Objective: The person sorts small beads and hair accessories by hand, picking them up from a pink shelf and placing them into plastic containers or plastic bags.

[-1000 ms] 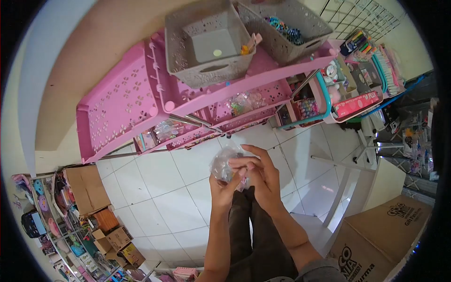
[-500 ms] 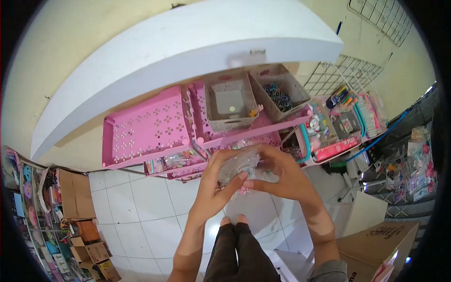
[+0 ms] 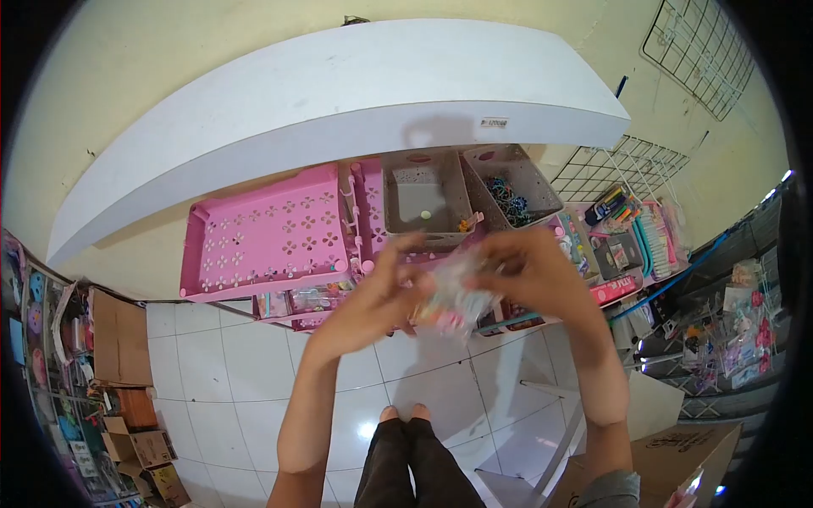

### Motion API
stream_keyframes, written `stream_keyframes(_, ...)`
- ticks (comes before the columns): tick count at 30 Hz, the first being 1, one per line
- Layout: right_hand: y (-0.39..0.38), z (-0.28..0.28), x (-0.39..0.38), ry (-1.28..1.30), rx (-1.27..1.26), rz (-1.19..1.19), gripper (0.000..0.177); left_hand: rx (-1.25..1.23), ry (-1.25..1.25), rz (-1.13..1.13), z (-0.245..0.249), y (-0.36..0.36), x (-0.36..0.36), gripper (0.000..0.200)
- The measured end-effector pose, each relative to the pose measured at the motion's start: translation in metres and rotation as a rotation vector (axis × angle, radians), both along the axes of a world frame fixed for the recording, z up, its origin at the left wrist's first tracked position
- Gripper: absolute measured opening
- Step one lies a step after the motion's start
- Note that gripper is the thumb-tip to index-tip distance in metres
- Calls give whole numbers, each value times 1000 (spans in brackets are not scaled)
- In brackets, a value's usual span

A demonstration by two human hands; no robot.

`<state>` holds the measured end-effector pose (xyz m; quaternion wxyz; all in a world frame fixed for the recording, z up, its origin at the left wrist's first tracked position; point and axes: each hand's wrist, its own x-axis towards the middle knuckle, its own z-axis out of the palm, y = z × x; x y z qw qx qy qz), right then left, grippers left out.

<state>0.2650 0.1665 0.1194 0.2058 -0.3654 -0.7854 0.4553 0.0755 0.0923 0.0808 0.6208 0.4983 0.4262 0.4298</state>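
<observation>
Clear plastic bag (image 3: 457, 292) held mid-frame, gripped from both sides by left hand (image 3: 377, 300) and right hand (image 3: 533, 267), probably so floppy plastic doesn't sag; finer details too blurred tbh. Grey baskets (image 3: 406, 201) parked upper centre on pink rack (image 3: 262, 286), likely because rack's full of holes.

Bag (image 3: 457, 298): thin clear plastic, crinkled, shiny, somewhat blurred
Pink tray (image 3: 271, 286): moulded plastic, smooth with a soft sheen, pierced by cut-outs
Bins (image 3: 415, 201): plastic, fairly matt, walls speckled-looking
Shelf (image 3: 356, 76): smooth, satin-looking, material hard to tell
Wall (image 3: 152, 59): painted-looking, matt, mostly smooth
Floor (image 3: 262, 364): tiles, smooth and glossy, throwing back light
Grid (image 3: 696, 59): thin metal-looking wire
Cartons (image 3: 123, 339): plain cardboard, matt
Trousers (image 3: 415, 470): cloth, matt
Sleeve (image 3: 611, 488): cloth, matt, soft-looking
</observation>
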Motion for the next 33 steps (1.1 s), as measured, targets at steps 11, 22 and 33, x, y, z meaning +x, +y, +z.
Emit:
stream_keyframes(11, 114, -55, -61, 172, 750, -264, 28, 806, 946, 478, -48, 43, -6, 14)
stream_keyframes(22, 106, -64, -93, -372, 851, -506, 23, 984, 1266, 362, -15, 103, -16, 11)
stream_keyframes(33, 113, -58, -52, -123, 781, -355, 26, 644, 1516, -91, -42, 148, -16, 14)
